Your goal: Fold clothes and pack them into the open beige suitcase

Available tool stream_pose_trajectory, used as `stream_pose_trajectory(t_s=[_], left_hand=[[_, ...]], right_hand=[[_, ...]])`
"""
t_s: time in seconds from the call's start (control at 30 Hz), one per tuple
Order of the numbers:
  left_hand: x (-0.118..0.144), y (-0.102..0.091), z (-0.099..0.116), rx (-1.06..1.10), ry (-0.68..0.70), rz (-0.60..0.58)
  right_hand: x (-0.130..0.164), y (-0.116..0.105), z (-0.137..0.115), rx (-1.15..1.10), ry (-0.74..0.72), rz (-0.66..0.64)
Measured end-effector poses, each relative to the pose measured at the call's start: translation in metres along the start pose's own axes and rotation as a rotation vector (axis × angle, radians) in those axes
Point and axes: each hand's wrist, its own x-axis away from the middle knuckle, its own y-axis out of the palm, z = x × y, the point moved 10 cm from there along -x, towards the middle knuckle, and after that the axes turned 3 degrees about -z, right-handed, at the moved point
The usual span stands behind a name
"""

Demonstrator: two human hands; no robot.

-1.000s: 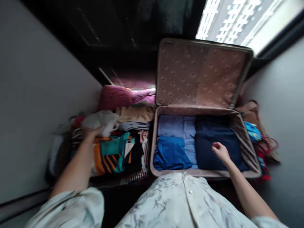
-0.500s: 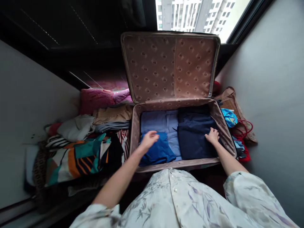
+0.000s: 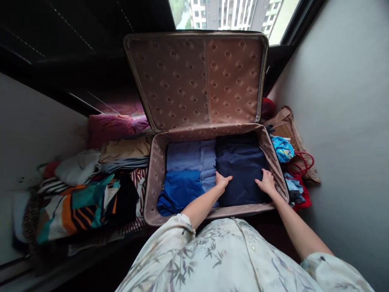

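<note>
Change: our left hand (image 3: 223, 181) has crossed from the bright blue garment (image 3: 179, 190) to the navy one, and our view has swung so the suitcase sits more to the left.
Left hand: fingers spread flat, pressing the left edge of the folded navy garment (image 3: 241, 170); nothing gripped.
Right hand (image 3: 266, 182): also flat and open, on the garment's near right corner, beside the suitcase wall.
Navy garment: soft, matte, a squared fold filling the right half of the suitcase (image 3: 152, 178).
Suitcase: rectangular, rounded corners, tan lining printed with small dots; lid (image 3: 197, 77) upright.
Beside it: pale blue folded cloth (image 3: 190, 156) at the far left corner; a loose pile of patterned clothes (image 3: 85, 194) outside to the left.
</note>
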Motion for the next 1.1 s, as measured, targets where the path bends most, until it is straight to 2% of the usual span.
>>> stream_pose_trajectory(t_s=[0.1,0.23,0.3,0.4,0.5,0.6,0.67,0.7,0.77,0.8,0.87,0.93,1.0,1.03,1.1], left_hand=[[-0.001,0.002,-0.001,0.012,0.003,-0.024],[-0.003,-0.014,0.003,-0.265,-0.038,0.03],[0.003,-0.008,0.009,-0.298,0.005,-0.018],[0.034,0.033,0.037,-0.181,0.264,-0.328],[0.09,0.067,0.081,-0.124,0.578,-0.648],[0.128,0.069,0.132,-0.035,0.77,-0.828],[0.127,0.06,0.162,0.019,0.802,-0.9],[0.116,0.054,0.174,0.045,0.782,-0.914],[0.075,0.039,0.186,0.129,0.666,-0.853],[0.046,0.03,0.186,0.183,0.574,-0.764],[-0.014,0.008,0.167,0.242,0.358,-0.493],[-0.06,-0.013,0.137,0.138,0.179,-0.201],[-0.086,-0.03,0.112,-0.047,0.057,0.033],[-0.094,-0.035,0.104,-0.114,0.018,0.108],[-0.105,-0.035,0.095,-0.126,-0.014,0.161]], right_hand=[[0.002,-0.003,0.004,-0.031,-0.077,0.02],[0.001,-0.009,0.005,-0.062,-0.158,0.021],[0.001,-0.013,0.004,-0.092,-0.193,0.019],[0.004,-0.025,0.004,-0.181,-0.229,0.023],[0.012,-0.05,0.006,-0.321,-0.224,0.057],[0.029,-0.091,0.002,-0.449,-0.224,0.115],[0.041,-0.118,-0.002,-0.497,-0.213,0.154],[0.047,-0.129,-0.004,-0.512,-0.203,0.169],[0.055,-0.144,-0.008,-0.542,-0.188,0.189],[0.058,-0.147,-0.01,-0.555,-0.183,0.194],[0.062,-0.143,-0.011,-0.579,-0.176,0.187],[0.064,-0.13,-0.009,-0.6,-0.168,0.152],[0.065,-0.112,-0.005,-0.622,-0.151,0.106],[0.067,-0.104,-0.001,-0.633,-0.137,0.087],[0.069,-0.091,0.006,-0.649,-0.108,0.062]])
